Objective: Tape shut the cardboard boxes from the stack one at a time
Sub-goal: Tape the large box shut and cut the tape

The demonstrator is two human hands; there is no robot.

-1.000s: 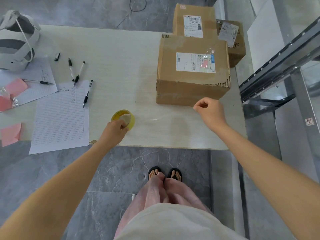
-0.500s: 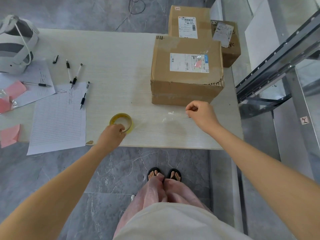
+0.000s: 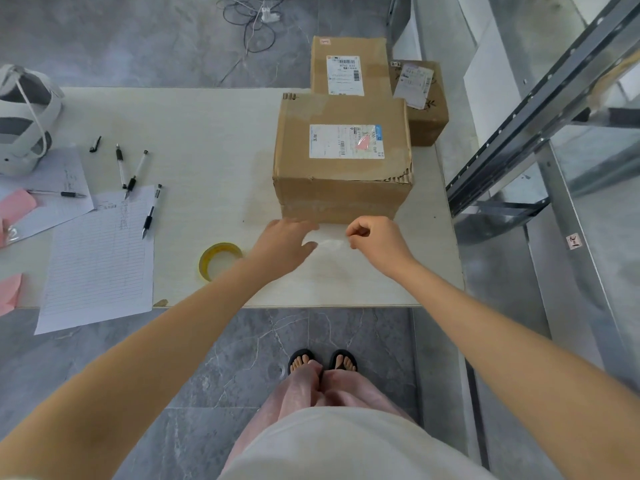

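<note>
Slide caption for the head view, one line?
Right hand pinches a clear tape strip before the nearest cardboard box; left hand reaches toward it, tape roll on the table.

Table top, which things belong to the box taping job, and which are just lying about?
Job: tape roll, clear tape strip pinched by the right hand, front cardboard box, two boxes behind it.
Lying about: pens, lined sheet, pink notes, white headset.

Beige top (image 3: pixel 346 445), pink trousers (image 3: pixel 304 386), black flip-flops (image 3: pixel 300 356)
</note>
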